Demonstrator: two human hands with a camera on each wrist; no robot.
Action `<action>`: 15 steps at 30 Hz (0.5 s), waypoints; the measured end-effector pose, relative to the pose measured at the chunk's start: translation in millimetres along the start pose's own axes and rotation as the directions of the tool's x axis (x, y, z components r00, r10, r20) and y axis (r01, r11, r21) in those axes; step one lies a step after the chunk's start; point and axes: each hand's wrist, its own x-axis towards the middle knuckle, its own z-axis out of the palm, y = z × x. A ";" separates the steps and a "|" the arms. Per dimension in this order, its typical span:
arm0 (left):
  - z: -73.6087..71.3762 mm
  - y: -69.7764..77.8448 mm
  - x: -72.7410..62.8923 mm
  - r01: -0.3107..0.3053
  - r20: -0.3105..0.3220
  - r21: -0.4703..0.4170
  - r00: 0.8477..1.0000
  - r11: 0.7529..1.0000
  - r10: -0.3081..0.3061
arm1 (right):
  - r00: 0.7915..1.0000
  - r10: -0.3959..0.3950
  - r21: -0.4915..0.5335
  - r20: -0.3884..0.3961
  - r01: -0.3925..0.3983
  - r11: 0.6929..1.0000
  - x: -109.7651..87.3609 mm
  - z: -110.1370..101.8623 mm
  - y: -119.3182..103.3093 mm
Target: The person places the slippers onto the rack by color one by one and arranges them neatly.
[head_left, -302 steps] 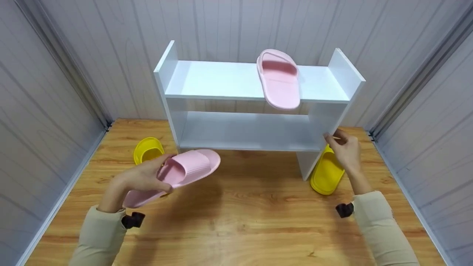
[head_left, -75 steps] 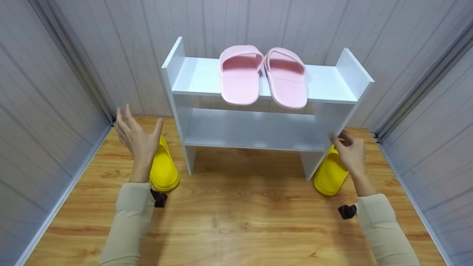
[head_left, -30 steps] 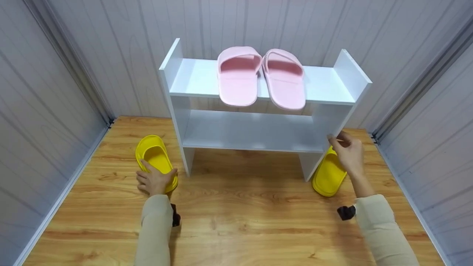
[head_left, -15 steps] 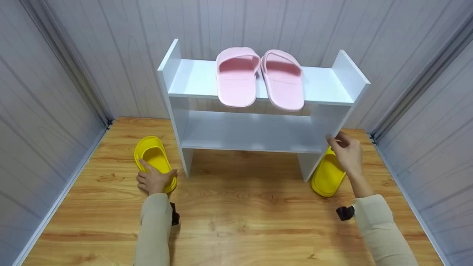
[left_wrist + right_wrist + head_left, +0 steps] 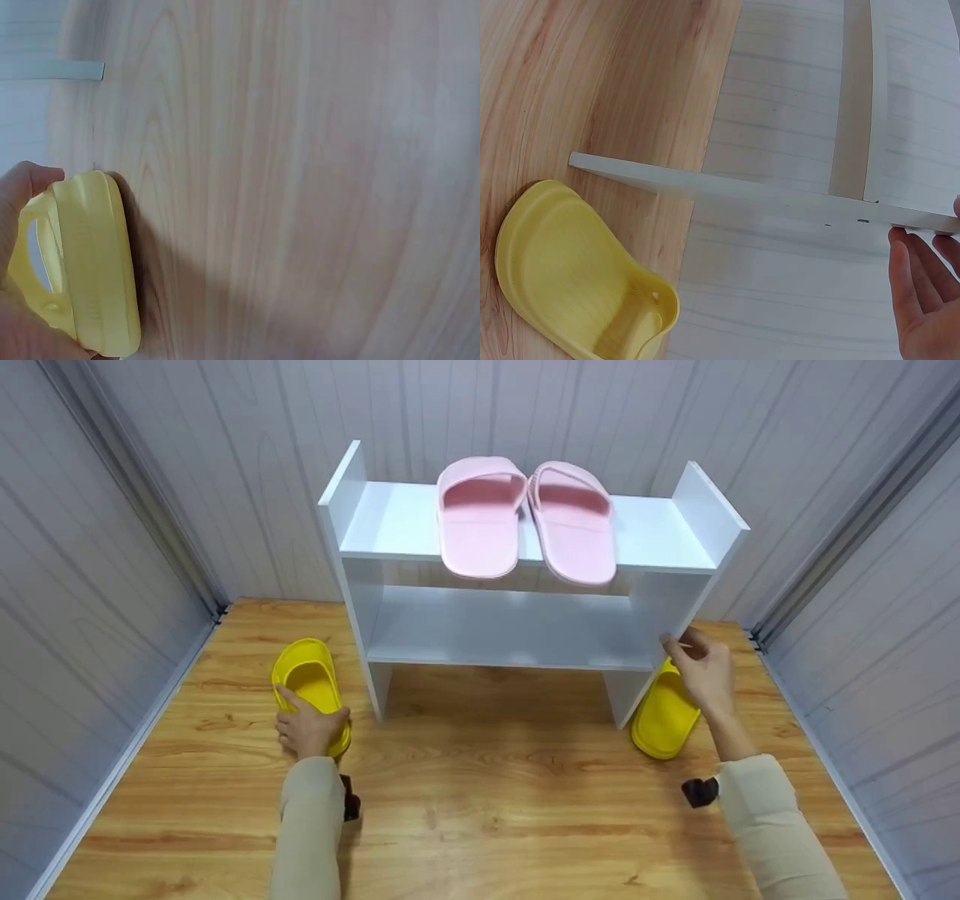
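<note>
In the head view my left hand point(image 5: 307, 729) grips a yellow slipper point(image 5: 309, 678) on the floor left of a white shoe rack point(image 5: 495, 626). Its thumb and fingers span the heel end. The left wrist view shows the slipper's yellow sole edge point(image 5: 94, 262) between thumb and fingers, close over the wood. My right hand point(image 5: 707, 675) pinches the front edge of the rack's right side panel point(image 5: 765, 191). Below that hand lies a second yellow slipper point(image 5: 664, 716), its toe end partly hidden in the head view. Two pink slippers point(image 5: 480, 536) sit side by side on the top shelf, heels overhanging.
The rack's back faces a panelled wall point(image 5: 427, 420), with walls at left point(image 5: 90, 607) and right point(image 5: 877, 660) too. Wood-look flooring point(image 5: 480, 795) stretches in front of the rack and under its lower shelf.
The pink slipper my left hand held earlier now sits on the top shelf beside the other. My left hand has come down onto the left yellow slipper, which has turned slightly. The right hand keeps its place.
</note>
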 end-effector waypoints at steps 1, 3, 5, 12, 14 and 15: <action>-0.3 -1.0 0.3 -0.006 -0.004 0.006 1.000 1.000 0.006 | 1.000 -0.002 -0.003 -0.002 0.002 1.000 1.7 0.3 4.5; -1.2 -2.4 0.4 -0.019 -0.007 0.012 1.000 1.000 0.019 | 1.000 -0.003 -0.004 -0.006 0.003 1.000 4.6 1.2 13.4; -2.0 -3.1 0.3 -0.031 -0.006 0.017 1.000 0.999 0.031 | 1.000 0.004 -0.006 -0.013 -0.004 1.000 7.0 2.0 21.4; -5.0 -1.1 1.3 -0.042 0.055 0.019 0.998 0.999 0.041 | 1.000 0.021 -0.023 -0.024 -0.021 1.000 8.0 1.7 25.5; -6.5 -0.6 1.5 -0.045 0.078 0.026 0.996 0.999 0.043 | 1.000 0.022 -0.020 -0.018 -0.022 1.000 8.2 1.6 24.9; -7.4 -0.3 1.6 -0.049 0.089 0.033 0.995 0.998 0.046 | 1.000 0.023 -0.018 -0.016 -0.024 1.000 8.3 1.6 24.7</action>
